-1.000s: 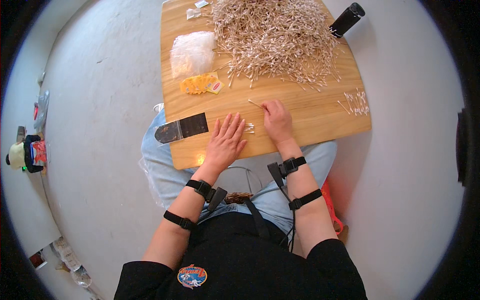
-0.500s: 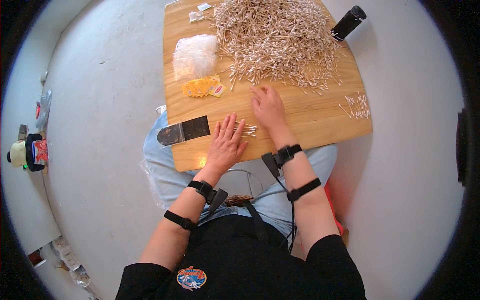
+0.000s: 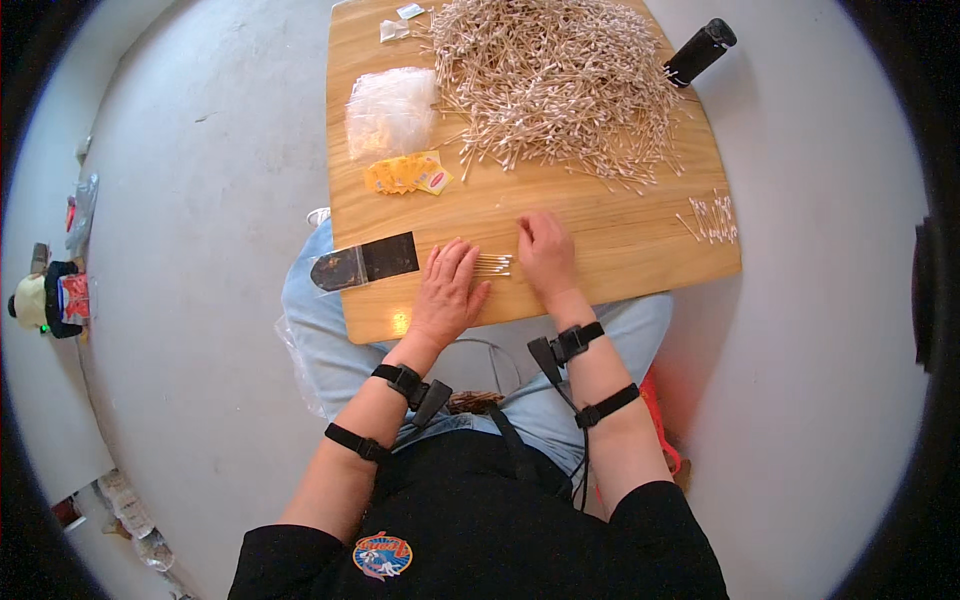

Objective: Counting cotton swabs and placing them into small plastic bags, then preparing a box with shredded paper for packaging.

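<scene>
On the near part of the wooden table lies a small row of cotton swabs [image 3: 497, 265], white tips pointing right. My left hand [image 3: 446, 298] rests over their left ends, fingers lightly bent and thumb apart; it covers the rest of the swabs. Just right of the tips is my right hand [image 3: 548, 258], its fingers curled in. Whether something small is in those fingers is hidden. Left of my left hand, a black strip [image 3: 390, 257] with a clear, rounded plastic end reaches over the table edge.
A large heap of cotton swabs [image 3: 560, 80] covers the table's far side. Clear plastic bags [image 3: 392, 105] and yellow printed cards [image 3: 405, 174] lie at the left. A loose group of swabs [image 3: 713, 219] sits by the right edge. A black cylinder [image 3: 700, 52] stands at the far right corner.
My right hand has come back from near the heap toward me, beside the swab tips, and its fingers have curled. The fingers of my left hand, flat and spread before, are now more bent.
</scene>
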{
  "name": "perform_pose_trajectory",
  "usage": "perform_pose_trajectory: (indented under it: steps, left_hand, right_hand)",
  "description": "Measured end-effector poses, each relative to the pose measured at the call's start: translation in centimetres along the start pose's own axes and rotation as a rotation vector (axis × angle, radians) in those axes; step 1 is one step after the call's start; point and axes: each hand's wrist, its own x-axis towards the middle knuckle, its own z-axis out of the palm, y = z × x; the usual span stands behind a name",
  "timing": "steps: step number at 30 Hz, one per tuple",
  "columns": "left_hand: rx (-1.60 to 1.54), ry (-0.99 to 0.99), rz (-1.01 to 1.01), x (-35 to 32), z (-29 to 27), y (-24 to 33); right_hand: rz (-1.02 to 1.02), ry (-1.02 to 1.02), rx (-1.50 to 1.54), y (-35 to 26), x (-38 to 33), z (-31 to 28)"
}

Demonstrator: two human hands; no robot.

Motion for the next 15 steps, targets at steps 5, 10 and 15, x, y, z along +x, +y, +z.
perform_pose_trajectory:
  steps: [5,10,15]
  left_hand:
    - [0.049,0.009,-0.004,0.5,-0.8,0.7]
    - [0.151,-0.085,-0.012,0.7,-0.7,1.1]
    - [0.114,-0.050,-0.010,0.5,-0.3,0.8]
  right_hand:
    - [-0.004,-0.185,0.119,-1.3,0.0,-0.3]
    - [-0.043,0.062,-0.042,0.3,4.8,1.0]
    - [-0.081,0.064,-0.114,0.8,6.4,1.8]
